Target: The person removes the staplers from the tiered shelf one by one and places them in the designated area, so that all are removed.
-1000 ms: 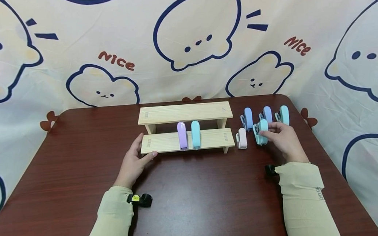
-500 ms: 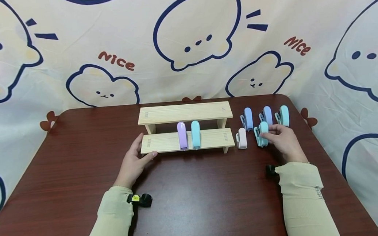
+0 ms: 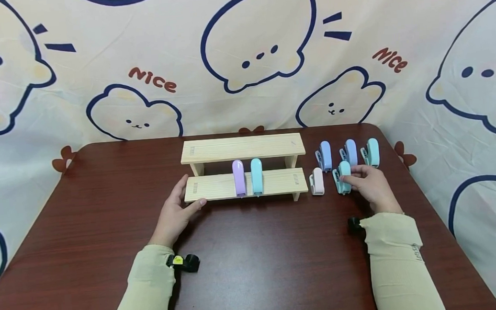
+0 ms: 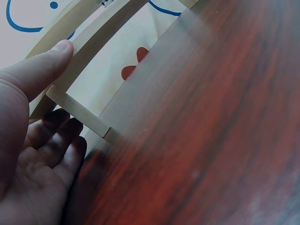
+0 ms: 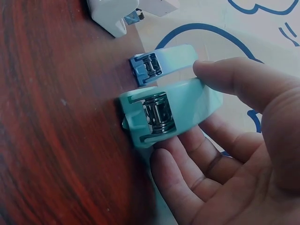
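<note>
My left hand (image 3: 175, 212) grips the left end of a low wooden shelf (image 3: 216, 188), thumb over its front edge and fingers under and behind it. A purple clothespin (image 3: 239, 178) and a teal clothespin (image 3: 257, 177) sit on its front edge, handles up. To the right, my right hand (image 3: 372, 188) pinches another teal clothespin (image 3: 342, 178). In the right wrist view this teal clothespin (image 5: 190, 110) shows its coil spring, with the thumb on the handle's top and fingertips below. Its lower end is close to the tabletop.
A second wooden shelf (image 3: 243, 148) stands behind. Around my right hand stand a white clothespin (image 3: 317, 182), two blue clothespins, one nearer the shelf (image 3: 325, 156) and one behind the held one (image 3: 351, 150), and a teal clothespin (image 3: 373, 151) at far right. Patterned cloth (image 3: 262, 106) backs the table.
My right hand and its teal clothespin have shifted slightly left and toward me. The left hand keeps its place on the shelf.
</note>
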Demonstrator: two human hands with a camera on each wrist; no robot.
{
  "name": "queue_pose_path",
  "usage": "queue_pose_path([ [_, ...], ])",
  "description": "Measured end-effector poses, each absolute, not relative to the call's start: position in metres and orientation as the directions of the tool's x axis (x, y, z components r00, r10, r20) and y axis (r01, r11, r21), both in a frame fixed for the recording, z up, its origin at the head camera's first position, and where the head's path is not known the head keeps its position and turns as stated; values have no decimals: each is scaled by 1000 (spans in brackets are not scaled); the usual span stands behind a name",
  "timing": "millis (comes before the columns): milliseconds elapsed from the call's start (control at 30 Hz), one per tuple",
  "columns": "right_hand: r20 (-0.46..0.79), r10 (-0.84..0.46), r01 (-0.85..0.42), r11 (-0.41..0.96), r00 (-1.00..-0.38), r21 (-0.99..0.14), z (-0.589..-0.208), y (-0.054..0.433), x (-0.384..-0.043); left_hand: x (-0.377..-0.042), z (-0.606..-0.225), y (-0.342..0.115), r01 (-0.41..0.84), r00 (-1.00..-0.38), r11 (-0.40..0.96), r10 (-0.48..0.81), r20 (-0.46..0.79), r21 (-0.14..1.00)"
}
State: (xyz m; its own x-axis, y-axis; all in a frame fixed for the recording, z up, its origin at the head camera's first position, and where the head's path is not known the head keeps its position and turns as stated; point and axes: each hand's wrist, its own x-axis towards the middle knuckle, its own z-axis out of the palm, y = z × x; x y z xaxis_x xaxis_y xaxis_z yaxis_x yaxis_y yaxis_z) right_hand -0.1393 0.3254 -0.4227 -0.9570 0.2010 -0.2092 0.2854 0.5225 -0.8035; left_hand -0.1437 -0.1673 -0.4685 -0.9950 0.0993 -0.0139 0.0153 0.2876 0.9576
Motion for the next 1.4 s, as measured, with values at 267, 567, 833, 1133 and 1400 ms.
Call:
queue_pose_path([
  [267,-218,247,314,477,-944,-821,-414,324,-137,-144,-468,-167,9,-995,294,100,-21,956],
  [567,-168,275,284,461,-947,-841,-401,322,-134,-143,-467,-167,3,-995,288,98,-26,958],
  [833,-95,278,224,479,-956,-849,-392,315,-133,-142,-466,-167,1,-995,283,98,-28,959],
  [1133,-65,220,171,505,-973,-846,-374,292,-128,-143,-466,-167,3,-995,280,99,-25,960],
  [1400,-10,134,81,541,-991,-837,-373,268,-129,-143,-466,-167,2,-995,290,99,-28,957],
])
